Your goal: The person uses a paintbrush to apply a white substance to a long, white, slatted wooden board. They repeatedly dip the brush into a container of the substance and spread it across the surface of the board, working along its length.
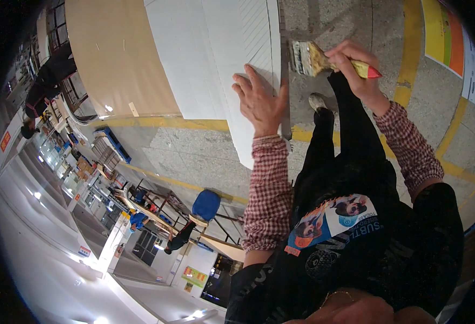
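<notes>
A large white sheet or board [197, 59] with slanted lines along its right part lies in front of me. My left hand [261, 103] rests on it near its right edge, fingers spread and palm down. Just right of that edge, my right hand [357, 67] grips a wide, flat paintbrush [318, 59] by its yellow, red-tipped handle. The pale bristles point left toward the sheet's edge. From this view I cannot tell whether they touch anything.
A big brown panel [118, 54] lies left of the white sheet. Yellow lines [405, 65] mark the concrete floor. A blue-seated stool [206, 205] stands further off, near people [180, 237] at benches. Colourful boards [443, 35] are at the upper right.
</notes>
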